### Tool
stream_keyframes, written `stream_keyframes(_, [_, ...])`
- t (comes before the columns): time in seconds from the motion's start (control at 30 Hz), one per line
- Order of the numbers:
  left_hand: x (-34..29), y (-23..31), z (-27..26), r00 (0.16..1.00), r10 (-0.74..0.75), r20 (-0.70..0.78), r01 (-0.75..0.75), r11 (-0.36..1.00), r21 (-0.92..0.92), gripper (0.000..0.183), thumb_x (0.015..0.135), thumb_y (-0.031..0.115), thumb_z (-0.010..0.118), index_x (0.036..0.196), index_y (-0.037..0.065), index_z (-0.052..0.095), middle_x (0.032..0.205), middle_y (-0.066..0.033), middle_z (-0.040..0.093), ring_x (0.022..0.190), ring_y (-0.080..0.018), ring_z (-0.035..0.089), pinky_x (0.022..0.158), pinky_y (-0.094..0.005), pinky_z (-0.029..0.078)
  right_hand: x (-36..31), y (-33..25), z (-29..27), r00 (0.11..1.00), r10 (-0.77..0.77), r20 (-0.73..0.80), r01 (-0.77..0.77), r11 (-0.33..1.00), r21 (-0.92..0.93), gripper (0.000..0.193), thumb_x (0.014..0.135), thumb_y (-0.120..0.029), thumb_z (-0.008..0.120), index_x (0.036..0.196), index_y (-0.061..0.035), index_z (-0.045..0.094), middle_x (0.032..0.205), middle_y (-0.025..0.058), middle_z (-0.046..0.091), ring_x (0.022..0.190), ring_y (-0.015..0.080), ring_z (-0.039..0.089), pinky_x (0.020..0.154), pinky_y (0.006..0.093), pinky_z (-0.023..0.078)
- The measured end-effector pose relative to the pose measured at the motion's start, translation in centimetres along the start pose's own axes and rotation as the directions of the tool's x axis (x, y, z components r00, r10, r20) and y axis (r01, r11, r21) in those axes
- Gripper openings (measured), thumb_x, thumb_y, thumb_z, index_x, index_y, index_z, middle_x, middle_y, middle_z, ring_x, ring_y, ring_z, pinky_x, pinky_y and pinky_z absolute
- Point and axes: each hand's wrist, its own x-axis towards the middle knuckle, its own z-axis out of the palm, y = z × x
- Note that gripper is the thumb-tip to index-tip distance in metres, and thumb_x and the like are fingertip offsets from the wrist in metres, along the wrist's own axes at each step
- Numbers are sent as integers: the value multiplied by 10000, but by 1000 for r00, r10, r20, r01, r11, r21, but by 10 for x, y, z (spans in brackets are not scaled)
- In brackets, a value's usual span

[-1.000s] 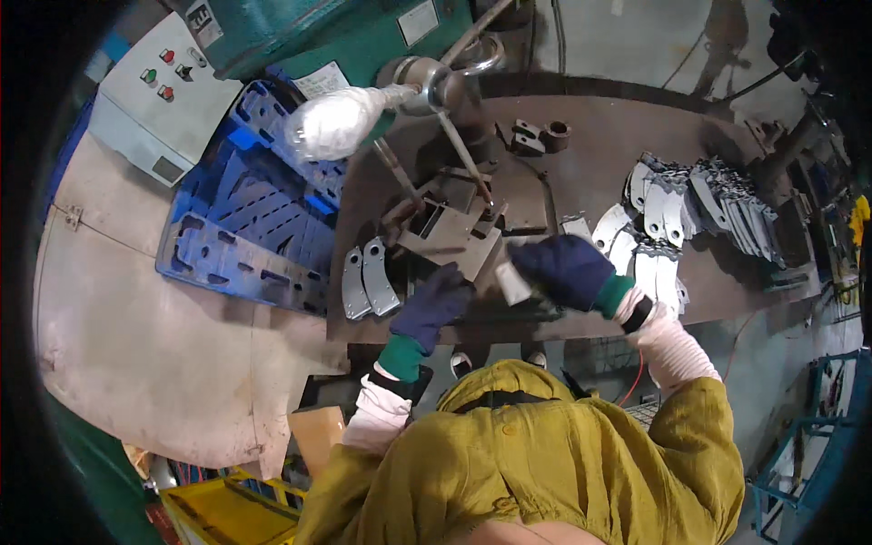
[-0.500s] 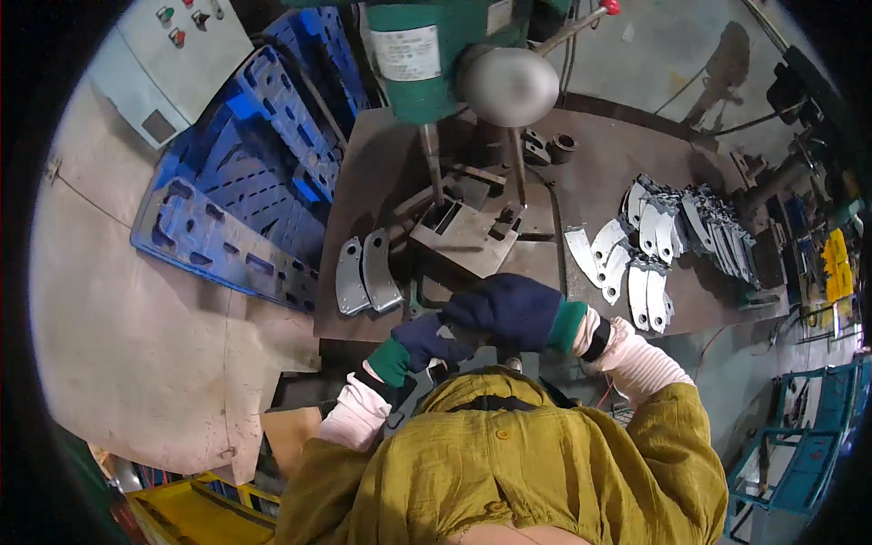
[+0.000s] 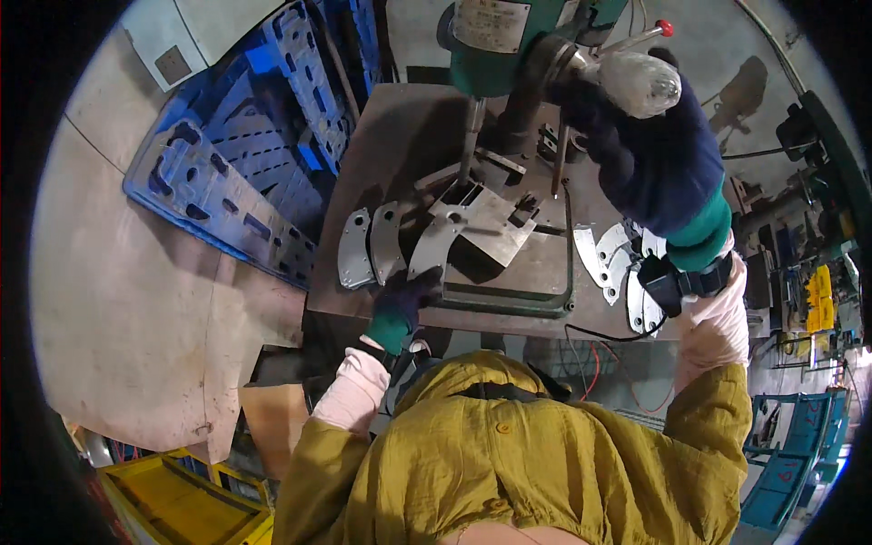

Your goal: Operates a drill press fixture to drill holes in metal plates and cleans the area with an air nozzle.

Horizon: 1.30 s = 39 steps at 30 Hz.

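My left hand [image 3: 409,295], in a dark blue glove, pinches the lower end of a curved grey metal plate [image 3: 438,241]. The plate's upper end, which has a hole, rests at the metal block fixture [image 3: 495,225] under the drill press [image 3: 490,45]. Two similar curved plates [image 3: 356,250] lie side by side just left of that hand. My right hand [image 3: 649,154], gloved too, is raised and closed around the press's feed handle [image 3: 640,84], whose thick end looks wrapped in clear plastic. Some of its fingers are hidden behind the handle.
More curved plates [image 3: 610,259] lie on the table's right side, partly covered by my right arm. Blue plastic pallets [image 3: 218,195] lean at the left beside a grey cabinet [image 3: 168,41]. A yellow metal frame [image 3: 182,509] is at lower left, and a blue rack [image 3: 799,445] stands at right.
My hands were together at the table's front edge. The left has moved the plate onto the fixture; the right has risen to the feed handle. The view has shifted slightly.
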Motion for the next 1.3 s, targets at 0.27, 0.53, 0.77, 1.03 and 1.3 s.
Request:
stream_keyframes(0.27, [35, 4, 18, 992, 75, 104, -91, 983, 157, 338, 929, 213, 583, 1205, 21, 617, 1081, -88, 657, 878, -163, 653, 760, -290, 530, 37, 22, 14, 989, -151, -4, 138, 895, 425, 509, 966, -238, 544, 1402, -12, 410, 1303, 98, 573, 1056, 193, 637, 926, 299, 538])
stream_keyframes(0.53, [70, -9, 43, 991, -112, -73, 95, 975, -202, 378, 846, 307, 736, 1094, 29, 670, 1017, -62, 679, 819, -144, 651, 711, -265, 539, 37, 17, 12, 995, -49, 82, 16, 930, 367, 534, 958, -207, 566, 1403, 22, 380, 1239, 130, 613, 1114, 227, 621, 951, 302, 538])
stream_keyframes(0.77, [84, -8, 37, 996, -9, -89, 4, 998, -58, 351, 799, 358, 782, 944, 50, 697, 889, -70, 680, 712, -176, 654, 639, -268, 535, 38, 19, 10, 991, -129, 24, 116, 946, 304, 443, 956, -199, 553, 1332, 18, 463, 1178, 124, 643, 1052, 209, 639, 899, 299, 544])
stream_keyframes(1.03, [95, -2, 34, 959, -273, -74, 255, 949, -187, 406, 775, 343, 807, 1062, 97, 659, 889, -50, 663, 721, -182, 644, 616, -283, 537, 32, 42, -3, 826, -536, -175, 494, 837, -233, 359, 955, -189, 538, 1251, 13, 558, 1109, 117, 677, 980, 188, 661, 840, 295, 552])
stream_keyframes(1.3, [90, 2, 36, 987, -104, -123, 89, 988, -124, 624, 766, 291, 814, 1308, 151, 538, 1106, -66, 632, 841, -180, 652, 638, -295, 557, 28, 66, -38, 945, -262, -194, 235, 960, -155, 379, 967, -210, 479, 1279, -2, 530, 1152, 170, 630, 1067, 318, 618, 979, 502, 484])
